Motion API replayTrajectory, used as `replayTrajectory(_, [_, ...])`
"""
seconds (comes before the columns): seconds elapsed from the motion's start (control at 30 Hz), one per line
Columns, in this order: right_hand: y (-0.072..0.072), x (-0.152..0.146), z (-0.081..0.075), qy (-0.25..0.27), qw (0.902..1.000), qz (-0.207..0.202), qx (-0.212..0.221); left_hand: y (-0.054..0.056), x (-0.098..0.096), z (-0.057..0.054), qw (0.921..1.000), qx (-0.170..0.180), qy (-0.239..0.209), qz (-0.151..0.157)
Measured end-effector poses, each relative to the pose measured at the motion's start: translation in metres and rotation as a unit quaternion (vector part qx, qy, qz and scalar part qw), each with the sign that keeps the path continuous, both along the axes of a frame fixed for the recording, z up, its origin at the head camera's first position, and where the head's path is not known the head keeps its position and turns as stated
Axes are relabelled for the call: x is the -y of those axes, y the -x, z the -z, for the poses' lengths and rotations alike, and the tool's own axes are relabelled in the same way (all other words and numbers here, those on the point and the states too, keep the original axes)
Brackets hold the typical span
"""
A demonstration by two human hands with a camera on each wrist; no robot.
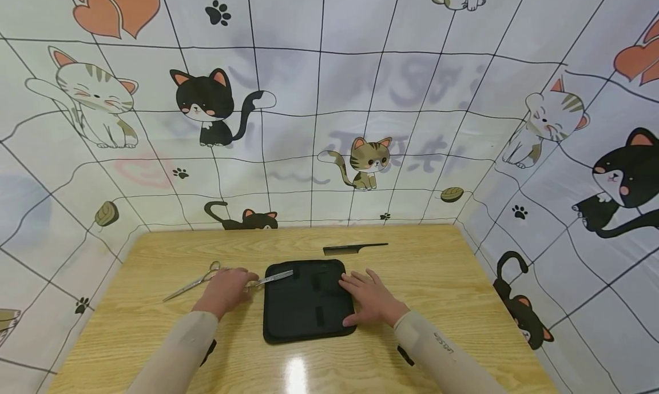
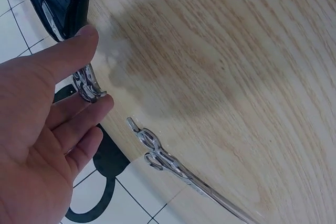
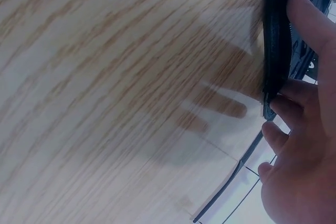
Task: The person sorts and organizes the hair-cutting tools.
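A black zip case [image 1: 293,317] lies open and flat on the table, with dark straps inside. My left hand [image 1: 225,291] pinches the finger rings of silver thinning scissors [image 1: 278,277], whose toothed blade reaches over the case's upper left part. In the left wrist view, those rings [image 2: 88,83] show between thumb and fingers. Another pair of silver scissors [image 1: 185,288] lies just left of that hand. My right hand [image 1: 374,299] rests on the case's right edge with fingers spread. The right wrist view shows its thumb [image 3: 310,19] touching the zipped rim [image 3: 277,40].
A black tail comb [image 1: 342,250] lies behind the case, near the table's back edge. The wooden table [image 1: 422,348] is bordered at the back and sides by white cloth [image 1: 293,142] printed with cats and grid lines.
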State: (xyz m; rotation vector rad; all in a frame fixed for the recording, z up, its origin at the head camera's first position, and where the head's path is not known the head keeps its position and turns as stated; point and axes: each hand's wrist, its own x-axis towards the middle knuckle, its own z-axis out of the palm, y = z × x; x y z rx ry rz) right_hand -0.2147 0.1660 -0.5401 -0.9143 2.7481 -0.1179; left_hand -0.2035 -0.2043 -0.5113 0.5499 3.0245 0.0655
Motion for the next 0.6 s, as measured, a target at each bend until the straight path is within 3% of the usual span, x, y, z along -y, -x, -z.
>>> replayTrajectory(0.6, [-0.0025,-0.0018,-0.001,0.006,1.0,-0.003,-0.004,0.0089,-0.001,0.0095,0.9983,-0.037,-0.043,0.013])
